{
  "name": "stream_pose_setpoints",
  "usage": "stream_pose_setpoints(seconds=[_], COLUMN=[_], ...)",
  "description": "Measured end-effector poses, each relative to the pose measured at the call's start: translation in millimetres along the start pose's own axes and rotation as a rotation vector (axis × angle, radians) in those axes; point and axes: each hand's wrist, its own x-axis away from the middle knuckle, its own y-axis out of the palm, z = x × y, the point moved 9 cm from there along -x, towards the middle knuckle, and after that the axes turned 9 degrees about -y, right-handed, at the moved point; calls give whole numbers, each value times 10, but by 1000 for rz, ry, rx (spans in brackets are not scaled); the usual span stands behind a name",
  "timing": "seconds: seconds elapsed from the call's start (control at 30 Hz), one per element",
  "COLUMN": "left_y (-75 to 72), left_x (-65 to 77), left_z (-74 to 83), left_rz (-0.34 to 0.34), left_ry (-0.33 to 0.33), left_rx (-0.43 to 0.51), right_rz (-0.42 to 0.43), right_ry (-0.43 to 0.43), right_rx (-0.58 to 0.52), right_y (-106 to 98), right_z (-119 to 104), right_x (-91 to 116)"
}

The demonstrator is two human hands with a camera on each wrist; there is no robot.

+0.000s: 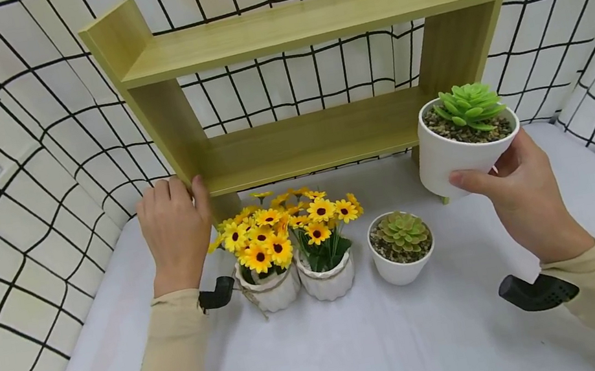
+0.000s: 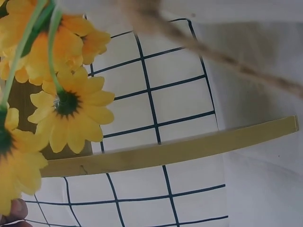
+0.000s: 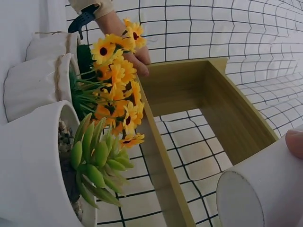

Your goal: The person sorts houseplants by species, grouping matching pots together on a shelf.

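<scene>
At the right, my right hand [image 1: 533,202] grips a white potted succulent [image 1: 448,153], thumb on the front of the pot, and holds it raised by the right end of the wooden shelf [image 1: 318,133]. In the right wrist view the pot's round base [image 3: 239,201] shows, tilted, with part of a fingertip on its side. My left hand [image 1: 175,232] holds the shelf's left side panel near its lower board, thumb toward the inside. Beside it stand two white pots of yellow flowers [image 1: 264,250]. In the left wrist view the flowers [image 2: 71,111] hide most of that hand.
A smaller potted succulent [image 1: 403,253] stands on the white cloth [image 1: 360,346] between the flowers and my right hand. Black wire grid panels [image 1: 21,159] enclose the sides and back. The shelf has an upper board [image 1: 299,20] above the lower one.
</scene>
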Motion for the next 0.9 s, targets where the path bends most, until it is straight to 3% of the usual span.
stream_pose_setpoints(seconds=[0.23,0.9], left_y=[13,17], left_x=[0,4], left_z=[-19,-16], left_rz=[-3,-33], left_ry=[-11,-22], left_rx=[8,-10], right_rz=[16,43], right_ry=[-49,-82], right_rx=[-79,-75], right_y=[64,21], right_z=[-139,-212], right_x=[-40,-38])
